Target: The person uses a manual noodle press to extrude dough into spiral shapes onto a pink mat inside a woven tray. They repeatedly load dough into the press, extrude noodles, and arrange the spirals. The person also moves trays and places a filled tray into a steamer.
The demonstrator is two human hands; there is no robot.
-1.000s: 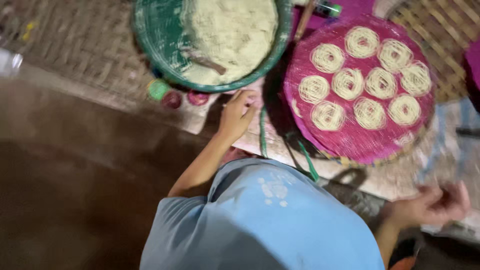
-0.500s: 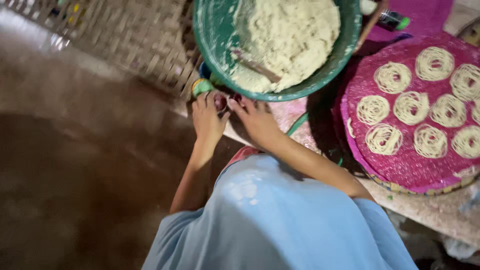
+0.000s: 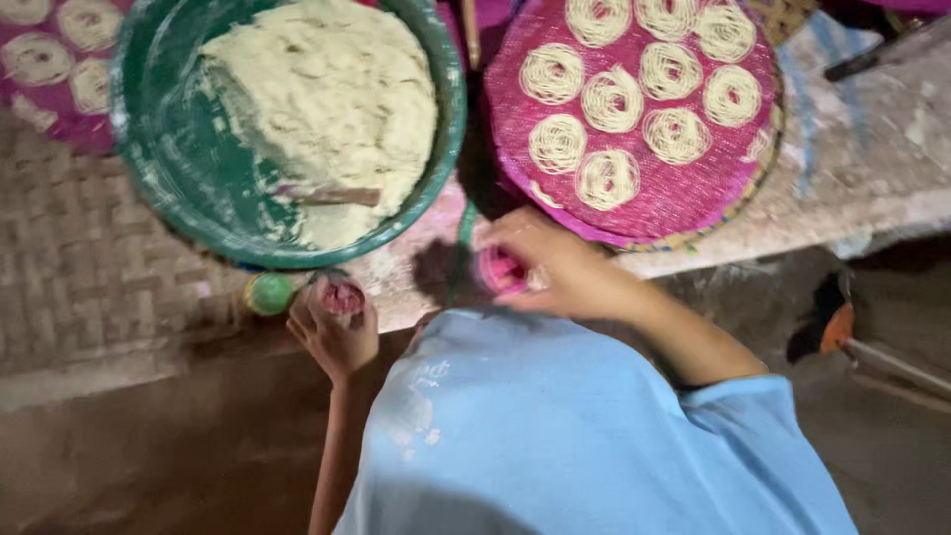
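1. The left hand (image 3: 335,332) is curled around a small pink cup (image 3: 343,297), holding it just near of the big green basin (image 3: 158,188). A small green cup (image 3: 267,293) sits just left of that hand, on the woven mat (image 3: 69,267), untouched.

2. The right hand (image 3: 555,267) is closed on a second pink piece (image 3: 500,270), near the front edge of the round pink tray (image 3: 693,203). The picture is soft here, so whether this piece is a mould, a cap or part of a press is hard to tell.

3. Done so far, judging by what lies there: the pink tray on the right carries eight coiled noodle rounds (image 3: 614,99), set close together but apart from one another. Bare room is left along its near and right edge, so it looks mostly filled, not full.

4. Another pink tray (image 3: 40,119) at the far left also carries several coils, partly cut off by the frame.

5. Left to do: the basin holds a large heap of pale dough (image 3: 327,89), with a wooden-handled tool (image 3: 332,196) lying in it. That much dough suggests a good share of the work remains.

6. The two pink pieces are held apart, one in each hand; neither appears to be pressing dough at this moment.
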